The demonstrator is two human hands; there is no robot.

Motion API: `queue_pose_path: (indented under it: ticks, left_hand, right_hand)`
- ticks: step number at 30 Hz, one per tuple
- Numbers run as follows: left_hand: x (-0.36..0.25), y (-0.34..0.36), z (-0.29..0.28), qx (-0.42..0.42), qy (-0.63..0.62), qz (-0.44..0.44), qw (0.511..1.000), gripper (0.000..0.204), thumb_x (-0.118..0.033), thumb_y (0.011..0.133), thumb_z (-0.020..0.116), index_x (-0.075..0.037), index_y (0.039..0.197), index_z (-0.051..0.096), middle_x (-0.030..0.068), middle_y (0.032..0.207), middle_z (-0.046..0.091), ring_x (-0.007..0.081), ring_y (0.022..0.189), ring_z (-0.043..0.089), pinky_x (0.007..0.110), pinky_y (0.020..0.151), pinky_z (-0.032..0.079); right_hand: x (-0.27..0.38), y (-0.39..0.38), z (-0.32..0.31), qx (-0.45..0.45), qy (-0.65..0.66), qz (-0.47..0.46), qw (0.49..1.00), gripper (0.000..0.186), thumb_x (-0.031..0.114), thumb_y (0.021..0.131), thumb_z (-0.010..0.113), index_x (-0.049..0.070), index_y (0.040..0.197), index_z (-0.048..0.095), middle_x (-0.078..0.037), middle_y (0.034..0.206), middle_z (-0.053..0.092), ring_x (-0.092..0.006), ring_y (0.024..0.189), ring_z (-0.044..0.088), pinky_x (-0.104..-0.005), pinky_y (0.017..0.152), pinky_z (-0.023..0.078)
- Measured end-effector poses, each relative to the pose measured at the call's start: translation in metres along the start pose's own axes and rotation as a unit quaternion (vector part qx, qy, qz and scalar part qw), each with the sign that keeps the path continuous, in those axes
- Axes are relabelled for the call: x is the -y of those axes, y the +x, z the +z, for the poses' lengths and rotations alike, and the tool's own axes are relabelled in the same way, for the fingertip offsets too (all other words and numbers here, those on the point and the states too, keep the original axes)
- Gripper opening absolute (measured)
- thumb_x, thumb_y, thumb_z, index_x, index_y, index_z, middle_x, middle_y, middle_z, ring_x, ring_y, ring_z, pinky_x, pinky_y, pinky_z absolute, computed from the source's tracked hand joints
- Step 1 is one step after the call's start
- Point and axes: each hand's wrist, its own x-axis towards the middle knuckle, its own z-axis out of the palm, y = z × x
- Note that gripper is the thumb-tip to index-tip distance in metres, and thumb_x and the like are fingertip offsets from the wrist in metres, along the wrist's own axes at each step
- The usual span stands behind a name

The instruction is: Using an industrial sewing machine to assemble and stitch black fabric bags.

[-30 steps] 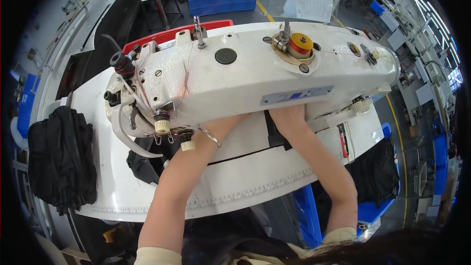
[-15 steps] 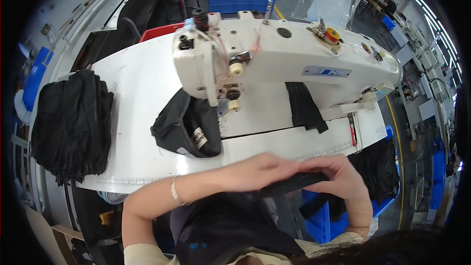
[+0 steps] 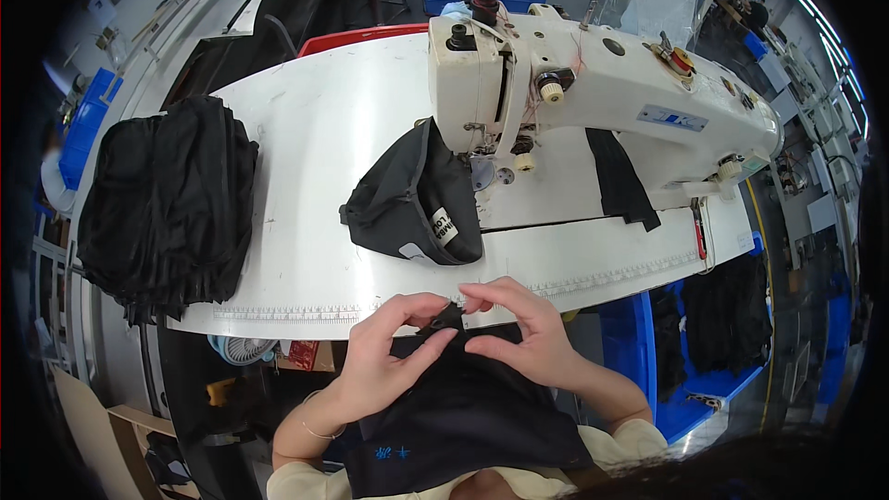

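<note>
Near the table's front edge, my left hand is closed, thumb and fingers pinching a small black fabric piece. My right hand is beside it, thumb and index finger apart in a C shape, their tips close to the fabric piece. Whether those tips touch it is hard to tell against my dark apron. Beyond my hands lies a dark grey fabric pouch with a white label inside its open side. Its right end sits beside the needle area of the white sewing machine.
A thick stack of black fabric pieces lies at the left. A black strip rests under the machine's arm. A ruler tape runs along the front edge. Blue bins with black cloth stand lower right, beside red scissors or snips.
My hands have moved left and drawn apart into view, with the black piece now between the fingertips. My view has shifted, so the table items appear further right.
</note>
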Motion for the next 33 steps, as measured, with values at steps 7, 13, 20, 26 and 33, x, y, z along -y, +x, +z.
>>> queue_pose_path:
  ticks: [7, 13, 20, 26, 33]
  left_hand:
    - [0.010, 0.001, 0.009, -0.065, -0.170, 0.009, 0.983, 0.024, 0.001, 0.073, 0.076, -0.001, 0.094, 0.067, 0.0113, 0.090, 0.067, 0.0141, 0.082, 0.063, 0.024, 0.073, 0.050]
    - [0.011, -0.010, 0.034, -0.196, -0.024, 0.094, 0.976, 0.008, 0.003, 0.081, 0.066, -0.001, 0.087, 0.069, 0.0146, 0.110, 0.057, 0.0226, 0.092, 0.060, 0.032, 0.087, 0.045]
    - [0.096, -0.066, -0.052, -0.337, -0.594, -0.047, 0.729, 0.014, -0.003, 0.094, 0.049, 0.000, 0.107, 0.044, 0.0050, 0.088, 0.049, 0.0128, 0.071, 0.050, 0.025, 0.073, 0.048]
    - [0.056, -0.075, -0.074, -0.292, -0.428, -0.020, 0.855, 0.007, 0.001, 0.094, 0.046, 0.002, 0.101, 0.045, 0.0093, 0.087, 0.054, 0.0142, 0.074, 0.053, 0.029, 0.070, 0.049]
    - [-0.030, -0.020, -0.016, 0.133, -0.085, 0.127, 0.979, 0.015, 0.003, 0.078, 0.066, -0.002, 0.091, 0.062, 0.0140, 0.103, 0.059, 0.0218, 0.091, 0.057, 0.031, 0.080, 0.045]
  right_hand:
    - [-0.003, -0.003, 0.012, -0.076, 0.005, -0.074, 0.994, 0.023, -0.006, 0.076, 0.069, -0.001, 0.098, 0.066, -0.010, 0.092, 0.060, -0.0176, 0.085, 0.057, -0.0257, 0.076, 0.043]
    - [-0.010, -0.018, 0.034, -0.186, 0.006, -0.139, 0.973, 0.020, -0.009, 0.074, 0.067, 0.000, 0.091, 0.062, -0.013, 0.108, 0.055, -0.0202, 0.094, 0.052, -0.0336, 0.088, 0.039]
    - [-0.025, -0.056, -0.042, -0.512, 0.365, -0.029, 0.777, 0.015, 0.016, 0.099, 0.043, 0.005, 0.104, 0.049, -0.003, 0.082, 0.048, -0.0117, 0.073, 0.047, -0.0254, 0.072, 0.041]
    - [-0.004, -0.073, -0.040, -0.359, 0.312, 0.071, 0.877, 0.024, 0.025, 0.094, 0.048, 0.003, 0.104, 0.050, 0.001, 0.072, 0.036, -0.0055, 0.056, 0.026, -0.0226, 0.051, 0.025]
    - [0.017, -0.036, 0.001, 0.071, -0.081, -0.083, 0.991, 0.028, 0.011, 0.077, 0.073, 0.003, 0.103, 0.066, -0.012, 0.119, 0.055, -0.0303, 0.112, 0.050, -0.0377, 0.096, 0.042]
